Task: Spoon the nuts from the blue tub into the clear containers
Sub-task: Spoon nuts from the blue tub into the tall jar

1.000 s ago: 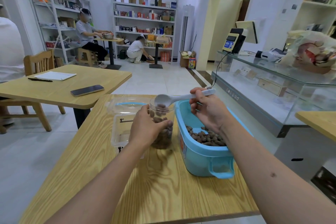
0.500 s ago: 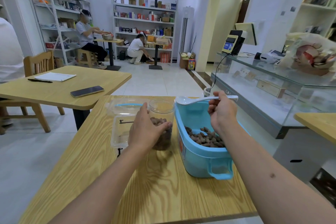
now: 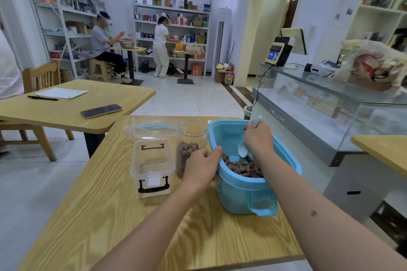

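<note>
No legible writing on blue tub (image 3: 240, 191), clear jar (image 3: 192, 136).

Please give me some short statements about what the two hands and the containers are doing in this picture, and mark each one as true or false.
1. The right hand holds a white spoon down inside the blue tub. True.
2. The round clear jar has no nuts in it. False: brown nuts fill its lower part.
3. The left hand is at the jar, beside the tub's rim. True.
4. The square clear box is full of nuts. False: no nuts are visible in it.
5. A phone lies on the same table as the tub. False: it lies on the neighbouring table.
</note>
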